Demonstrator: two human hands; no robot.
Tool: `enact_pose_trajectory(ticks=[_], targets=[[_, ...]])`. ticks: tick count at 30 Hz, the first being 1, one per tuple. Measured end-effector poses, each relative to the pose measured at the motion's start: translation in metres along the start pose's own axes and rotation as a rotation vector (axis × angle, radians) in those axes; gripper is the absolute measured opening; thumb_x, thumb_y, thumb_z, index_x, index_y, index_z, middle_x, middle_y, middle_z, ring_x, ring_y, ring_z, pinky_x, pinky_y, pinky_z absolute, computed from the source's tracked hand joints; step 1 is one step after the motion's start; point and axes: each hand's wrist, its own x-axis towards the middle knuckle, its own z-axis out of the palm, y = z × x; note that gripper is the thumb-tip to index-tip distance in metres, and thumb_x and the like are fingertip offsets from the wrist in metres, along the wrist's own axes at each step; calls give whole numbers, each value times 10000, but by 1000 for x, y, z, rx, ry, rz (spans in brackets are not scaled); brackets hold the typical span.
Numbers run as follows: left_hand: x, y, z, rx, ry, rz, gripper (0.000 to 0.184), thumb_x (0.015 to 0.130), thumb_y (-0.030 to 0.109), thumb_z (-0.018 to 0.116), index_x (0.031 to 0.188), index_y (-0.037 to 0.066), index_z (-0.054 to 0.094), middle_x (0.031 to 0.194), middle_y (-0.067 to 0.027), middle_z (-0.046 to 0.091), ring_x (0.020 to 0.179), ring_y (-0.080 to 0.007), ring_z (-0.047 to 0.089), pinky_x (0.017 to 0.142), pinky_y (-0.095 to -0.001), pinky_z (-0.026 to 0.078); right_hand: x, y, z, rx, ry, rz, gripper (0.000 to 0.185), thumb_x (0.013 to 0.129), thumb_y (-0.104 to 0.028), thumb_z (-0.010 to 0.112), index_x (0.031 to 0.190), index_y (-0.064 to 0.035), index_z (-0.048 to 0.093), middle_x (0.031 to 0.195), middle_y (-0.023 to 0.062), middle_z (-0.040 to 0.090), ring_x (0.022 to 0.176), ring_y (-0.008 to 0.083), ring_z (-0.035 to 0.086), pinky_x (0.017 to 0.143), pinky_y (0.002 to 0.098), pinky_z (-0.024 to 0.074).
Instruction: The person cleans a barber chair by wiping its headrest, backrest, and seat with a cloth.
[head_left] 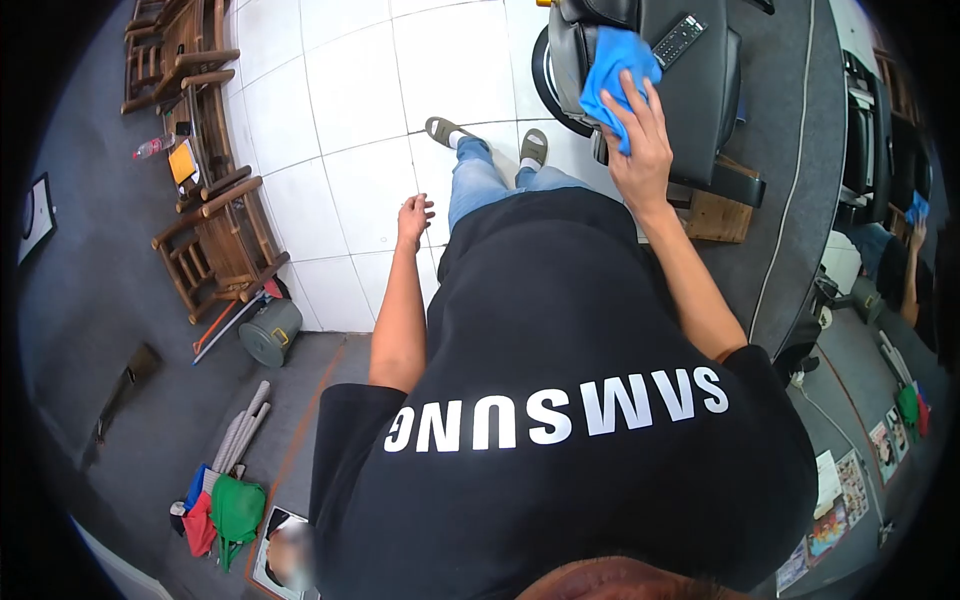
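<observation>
My right hand [642,145] presses a bright blue cloth [612,75] against the side of a black padded chair [700,100], its fingers stretched over the crumpled fabric. The part of the chair under the cloth is hidden. Close to the cloth, a black remote control [679,41] lies on the chair. My left hand [415,218] hangs low beside my leg, over the white tiles, with its fingers loosely bent and apart and nothing in them.
Wooden chairs [228,240] line the left side, near a bottle [153,148] and a grey-green bin [270,333]. Green and red cloths [238,508] lie lower left. A wooden box [718,217] sits beside the black chair. A cable [795,190] runs along the right, near a mirror.
</observation>
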Motion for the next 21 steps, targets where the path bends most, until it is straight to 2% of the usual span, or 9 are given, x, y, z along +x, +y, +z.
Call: enact_pose_trajectory(ticks=[3, 4, 6, 8, 10, 12, 14, 17, 21], targets=[[-5, 4, 8, -27, -7, 21, 450, 1049, 379, 474, 1344, 52, 568, 1206, -120, 694, 1014, -249, 691, 859, -391, 542, -5, 0, -7, 320, 86, 323, 261, 1035, -191, 579, 1194, -11, 680, 1190, 113, 718, 1050, 196, 672, 887, 306, 512], [-4, 4, 10, -28, -16, 27, 451, 1049, 382, 476, 1343, 53, 568, 1204, -119, 694, 1011, -247, 692, 854, -390, 543, 6, -5, -14, 564, 106, 669, 280, 1059, -232, 547, 1152, -7, 684, 1070, 77, 718, 910, 138, 650, 816, 281, 515], [-6, -2, 13, -10, -37, 23, 460, 1045, 392, 483, 1344, 52, 566, 1201, -122, 697, 999, -245, 693, 844, -392, 544, 43, 3, -15, 714, 397, 832, 327, 1074, -279, 522, 1112, 5, 680, 953, 36, 683, 813, 81, 598, 757, 253, 502], [-10, -4, 11, 49, -52, -15, 464, 1042, 392, 488, 1350, 52, 561, 1211, -131, 694, 997, -248, 693, 848, -395, 543, 76, 22, -1, 672, 486, 655, 296, 1056, -285, 528, 1064, -31, 680, 855, 100, 701, 701, 179, 616, 670, 322, 498], [-12, -10, 5, 102, -60, -45, 459, 1037, 376, 490, 1358, 55, 554, 1224, -138, 689, 1013, -260, 690, 851, -405, 547, 100, 29, 5, 431, 167, 647, 261, 1032, -290, 599, 1157, -90, 710, 1062, 56, 696, 942, 190, 646, 785, 327, 501], [-22, -8, -3, 113, -26, -65, 440, 1025, 367, 513, 1309, 37, 577, 1152, -120, 716, 919, -213, 699, 724, -338, 532, 114, 10, 26, 533, 189, 446, 398, 899, -205, 687, 1265, -55, 649, 1329, 195, 609, 1299, 400, 506, 1057, 509, 403], [-20, -10, -14, 140, -13, -68, 441, 1028, 367, 509, 1311, 35, 576, 1154, -122, 715, 925, -216, 700, 729, -343, 535, 96, 0, 27, -79, 56, 25, 455, 951, -197, 654, 1354, 3, 583, 1340, 238, 601, 1285, 405, 533, 1073, 458, 413], [-16, -6, -25, 132, 8, -53, 446, 1032, 372, 503, 1315, 36, 575, 1157, -122, 712, 937, -221, 700, 746, -350, 539, 54, -2, 29, -104, 169, -45, 266, 908, -245, 730, 1164, -172, 730, 1242, 65, 678, 1130, 336, 615, 823, 389, 496], [-27, 18, -24, 117, 9, -32, 462, 1044, 377, 476, 1352, 42, 558, 1236, -145, 683, 1041, -265, 684, 873, -402, 537, -14, -5, 4, 55, -14, 94, 347, 845, -207, 776, 1189, -188, 731, 1356, 17, 622, 1271, 329, 535, 874, 393, 485]])
